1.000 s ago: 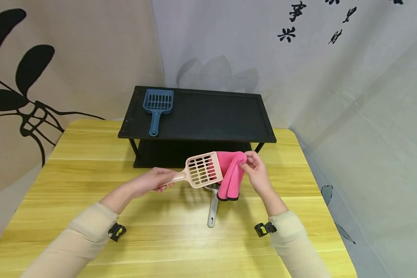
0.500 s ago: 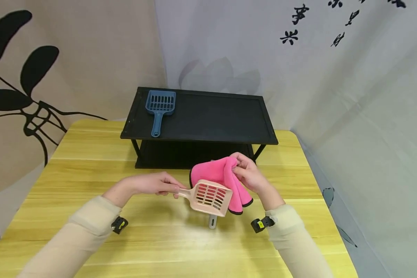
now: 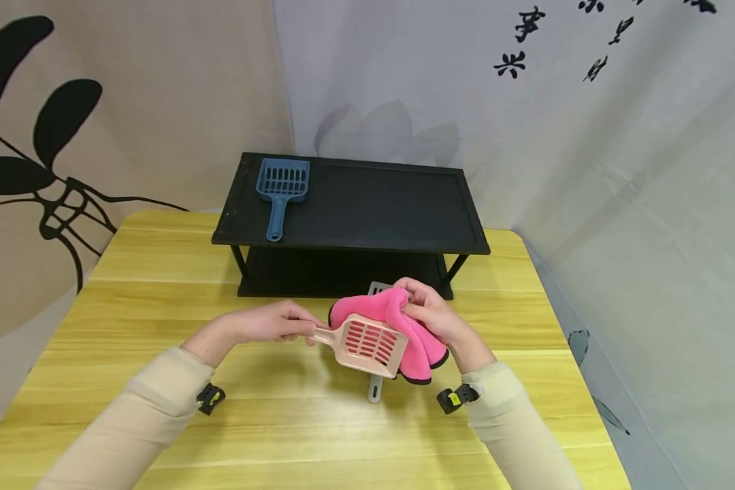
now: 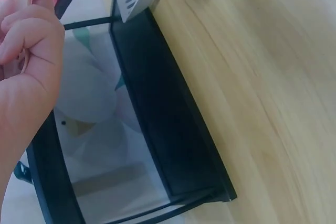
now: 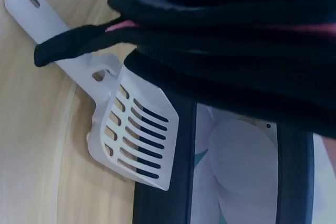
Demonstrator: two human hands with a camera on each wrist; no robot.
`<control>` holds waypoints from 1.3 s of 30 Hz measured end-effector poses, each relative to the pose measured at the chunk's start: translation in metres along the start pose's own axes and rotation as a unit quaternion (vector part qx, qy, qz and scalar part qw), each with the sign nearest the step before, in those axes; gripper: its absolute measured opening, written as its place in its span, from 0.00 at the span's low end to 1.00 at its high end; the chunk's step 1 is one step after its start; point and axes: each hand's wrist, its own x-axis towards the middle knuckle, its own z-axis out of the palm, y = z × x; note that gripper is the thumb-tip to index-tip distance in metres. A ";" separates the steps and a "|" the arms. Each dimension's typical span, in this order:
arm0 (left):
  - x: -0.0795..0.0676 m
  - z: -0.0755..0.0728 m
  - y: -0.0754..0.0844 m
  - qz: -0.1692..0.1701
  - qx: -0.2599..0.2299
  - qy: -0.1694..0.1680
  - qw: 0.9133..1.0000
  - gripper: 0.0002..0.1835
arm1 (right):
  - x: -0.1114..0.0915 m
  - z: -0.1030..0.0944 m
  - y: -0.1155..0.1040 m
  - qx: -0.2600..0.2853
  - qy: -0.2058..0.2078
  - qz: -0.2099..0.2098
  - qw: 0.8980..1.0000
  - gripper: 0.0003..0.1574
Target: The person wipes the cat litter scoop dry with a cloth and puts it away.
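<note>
My left hand (image 3: 278,322) grips the handle of a pale pink litter scoop (image 3: 370,344), its slotted pan tilted over the table. Bunched in my right hand (image 3: 431,312) is a bright pink cloth (image 3: 380,306) with a dark edge, which lies behind and against the scoop's pan. Below both, a grey-white litter scoop (image 5: 134,129) lies on the table; the cloth and the pink scoop cover its middle in the head view. The right wrist view shows its pan reaching over the edge of the rack's lower shelf.
A black two-tier rack (image 3: 380,204) stands at the back of the wooden table (image 3: 282,422). On its upper shelf, at the left, lies a blue litter scoop (image 3: 280,190). A printed curtain (image 3: 367,82) hangs behind.
The pink scoop has come nearer to me and tilted. My right hand has moved the cloth left and nearer, behind the scoop's pan. Over the last half second both shift only slightly.
</note>
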 end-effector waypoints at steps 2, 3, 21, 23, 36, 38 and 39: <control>-0.001 -0.001 -0.001 -0.002 -0.002 0.007 1.000 0.17 | -0.001 -0.002 0.000 0.004 -0.003 -0.006 1.000 0.20; -0.001 -0.001 -0.002 -0.004 -0.002 0.011 1.000 0.17 | -0.002 -0.003 -0.001 0.004 -0.005 -0.011 1.000 0.21; -0.011 -0.007 0.005 0.028 -0.187 0.133 0.973 0.24 | -0.042 -0.034 -0.019 0.045 0.055 -0.104 0.992 0.27; -0.011 -0.007 0.007 0.034 -0.201 0.140 0.969 0.24 | -0.045 -0.036 -0.022 0.053 0.063 -0.116 0.990 0.25; 0.005 -0.009 0.032 0.025 -0.203 0.186 0.961 0.22 | -0.060 -0.043 -0.030 0.069 0.110 -0.146 0.981 0.25; 0.007 -0.010 0.035 0.027 -0.202 0.194 0.959 0.21 | -0.060 -0.044 -0.030 0.072 0.106 -0.153 0.980 0.25; 0.008 -0.011 0.036 0.027 -0.204 0.197 0.959 0.21 | -0.061 -0.044 -0.030 0.072 0.105 -0.155 0.980 0.25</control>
